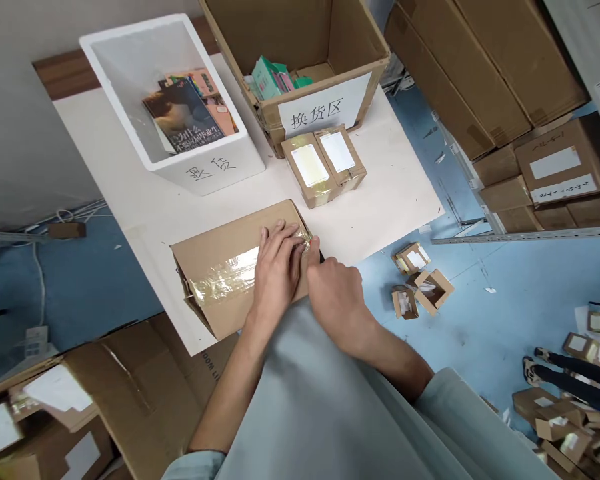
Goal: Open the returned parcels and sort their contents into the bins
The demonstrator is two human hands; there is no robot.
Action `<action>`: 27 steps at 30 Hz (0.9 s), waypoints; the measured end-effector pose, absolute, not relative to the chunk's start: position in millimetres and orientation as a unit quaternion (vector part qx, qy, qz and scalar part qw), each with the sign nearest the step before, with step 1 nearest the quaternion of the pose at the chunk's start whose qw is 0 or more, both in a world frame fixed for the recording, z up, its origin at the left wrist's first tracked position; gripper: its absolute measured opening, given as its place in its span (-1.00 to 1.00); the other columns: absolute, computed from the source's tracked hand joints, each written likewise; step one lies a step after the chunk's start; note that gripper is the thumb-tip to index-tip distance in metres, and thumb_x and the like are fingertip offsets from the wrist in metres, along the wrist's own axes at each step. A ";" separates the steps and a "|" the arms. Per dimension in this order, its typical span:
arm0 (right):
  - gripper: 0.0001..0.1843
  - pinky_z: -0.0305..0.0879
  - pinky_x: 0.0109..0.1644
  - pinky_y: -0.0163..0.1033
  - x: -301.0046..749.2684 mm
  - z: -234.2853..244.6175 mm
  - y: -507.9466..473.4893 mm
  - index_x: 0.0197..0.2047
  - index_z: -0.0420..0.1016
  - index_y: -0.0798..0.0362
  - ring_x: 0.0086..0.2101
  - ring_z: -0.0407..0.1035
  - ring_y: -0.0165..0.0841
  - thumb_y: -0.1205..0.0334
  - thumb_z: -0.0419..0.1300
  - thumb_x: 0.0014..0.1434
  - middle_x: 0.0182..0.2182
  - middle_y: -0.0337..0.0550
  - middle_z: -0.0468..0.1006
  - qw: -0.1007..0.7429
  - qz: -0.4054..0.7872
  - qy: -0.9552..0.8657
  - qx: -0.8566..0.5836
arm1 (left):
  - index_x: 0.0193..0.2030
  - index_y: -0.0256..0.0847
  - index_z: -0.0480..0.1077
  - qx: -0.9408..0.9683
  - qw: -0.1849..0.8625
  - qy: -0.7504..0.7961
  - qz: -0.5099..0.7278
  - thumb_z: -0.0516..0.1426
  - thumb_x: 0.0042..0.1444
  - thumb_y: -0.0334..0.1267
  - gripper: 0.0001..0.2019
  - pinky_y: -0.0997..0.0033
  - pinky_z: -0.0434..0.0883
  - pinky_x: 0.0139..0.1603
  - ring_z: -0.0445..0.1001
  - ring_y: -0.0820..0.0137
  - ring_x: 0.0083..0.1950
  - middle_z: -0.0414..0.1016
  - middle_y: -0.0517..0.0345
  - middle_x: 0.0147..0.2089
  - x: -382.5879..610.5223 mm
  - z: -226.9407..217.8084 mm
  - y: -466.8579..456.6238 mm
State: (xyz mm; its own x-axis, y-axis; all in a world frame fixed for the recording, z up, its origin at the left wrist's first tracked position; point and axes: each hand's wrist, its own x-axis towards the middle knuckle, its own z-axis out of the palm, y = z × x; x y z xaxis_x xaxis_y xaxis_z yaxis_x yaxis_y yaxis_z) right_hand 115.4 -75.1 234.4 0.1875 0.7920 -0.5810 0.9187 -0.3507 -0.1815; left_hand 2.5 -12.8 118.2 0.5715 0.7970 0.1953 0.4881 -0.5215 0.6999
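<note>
A taped cardboard parcel lies on the white table near its front edge. My left hand lies flat on the parcel's top, fingers stretched toward its right end and resting on the clear tape. My right hand is closed at the parcel's right end around a thin dark object whose tip shows by the thumb; I cannot make out what it is.
A white foam bin holds books at the back left. An open labelled carton with green packets stands behind two small labelled boxes. Small opened boxes litter the blue floor on the right. Stacked cartons fill shelving.
</note>
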 end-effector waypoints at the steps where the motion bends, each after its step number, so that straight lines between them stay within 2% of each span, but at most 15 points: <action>1: -0.34 0.60 -0.10 -0.17 117.3 233.0 -74.5 0.64 0.08 0.34 -0.07 0.71 -0.12 0.49 -0.06 0.54 -0.10 0.30 0.74 0.100 -0.295 0.560 0.767 | 0.08 -0.11 0.53 0.834 0.299 0.387 0.256 0.07 0.56 -0.22 -0.80 -0.36 0.10 0.68 0.40 0.09 0.57 0.60 -0.05 0.35 3.1 118.2 -13.2; 3: -0.34 0.59 -0.10 -0.20 119.5 231.3 -75.6 0.63 0.11 0.33 -0.08 0.71 -0.15 0.50 -0.06 0.53 -0.12 0.25 0.75 0.096 -0.282 0.556 0.776 | 0.07 -0.12 0.53 0.833 0.294 0.392 0.257 0.05 0.56 -0.23 -0.79 -0.34 0.10 0.68 0.38 0.10 0.59 0.60 -0.06 0.36 4.1 118.4 -12.3; 7: -0.28 0.58 -0.14 -0.24 120.1 230.1 -86.3 0.67 0.02 0.29 -0.12 0.72 -0.16 0.47 0.00 0.52 -0.18 0.20 0.74 0.100 -0.299 0.553 0.771 | 0.03 -0.14 0.53 0.832 0.285 0.396 0.263 0.04 0.57 -0.23 -0.78 -0.31 0.13 0.67 0.38 0.10 0.58 0.61 -0.09 0.33 6.6 119.4 -9.1; 12: -0.25 0.59 -0.07 -0.19 134.9 223.9 -87.3 0.69 -0.04 0.23 -0.11 0.72 -0.16 0.45 -0.01 0.52 -0.13 0.21 0.73 0.094 -0.312 0.557 0.764 | 0.06 -0.12 0.52 0.832 0.280 0.405 0.255 0.03 0.58 -0.19 -0.77 -0.34 0.13 0.67 0.41 0.09 0.56 0.60 -0.10 0.34 11.0 120.7 -7.4; 15: -0.23 0.58 -0.09 -0.21 142.5 227.0 -91.6 0.70 -0.05 0.21 -0.13 0.72 -0.18 0.49 -0.01 0.49 -0.14 0.17 0.74 0.097 -0.320 0.572 0.749 | 0.03 -0.11 0.53 0.829 0.277 0.409 0.261 0.03 0.58 -0.18 -0.76 -0.30 0.14 0.68 0.44 0.12 0.54 0.61 -0.08 0.32 10.7 121.4 -10.9; 19: -0.22 0.57 -0.17 -0.24 142.3 230.1 -103.0 0.68 -0.01 0.28 -0.18 0.71 -0.16 0.50 0.04 0.46 -0.19 0.20 0.73 0.115 -0.331 0.584 0.732 | 0.04 -0.10 0.52 0.834 0.273 0.412 0.246 0.04 0.58 -0.17 -0.77 -0.31 0.17 0.67 0.43 0.13 0.55 0.61 -0.07 0.32 8.7 119.4 -23.3; 24: -0.21 0.58 -0.12 -0.24 144.1 218.0 -89.6 0.69 -0.05 0.27 -0.14 0.71 -0.19 0.50 0.00 0.47 -0.12 0.22 0.75 0.092 -0.328 0.596 0.727 | 0.07 -0.10 0.50 0.832 0.261 0.427 0.239 0.02 0.59 -0.18 -0.77 -0.32 0.16 0.68 0.39 0.12 0.58 0.54 -0.09 0.41 11.6 113.0 -21.0; 27: -0.21 0.57 -0.12 -0.21 153.7 222.6 -86.2 0.70 -0.07 0.24 -0.15 0.71 -0.17 0.47 0.00 0.48 -0.10 0.21 0.75 0.095 -0.345 0.596 0.719 | 0.04 -0.11 0.50 0.827 0.261 0.429 0.252 0.03 0.59 -0.17 -0.77 -0.27 0.18 0.68 0.44 0.14 0.54 0.58 -0.08 0.37 14.5 117.1 -12.7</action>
State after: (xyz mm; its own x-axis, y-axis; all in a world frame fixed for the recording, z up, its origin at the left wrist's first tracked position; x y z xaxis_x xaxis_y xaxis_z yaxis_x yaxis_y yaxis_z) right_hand 153.7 -86.2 222.6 0.0509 0.7910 -0.6097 0.9227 -0.2709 -0.2744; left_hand 14.5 -12.7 117.1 0.5052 0.8413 0.1924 0.5779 -0.4954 0.6486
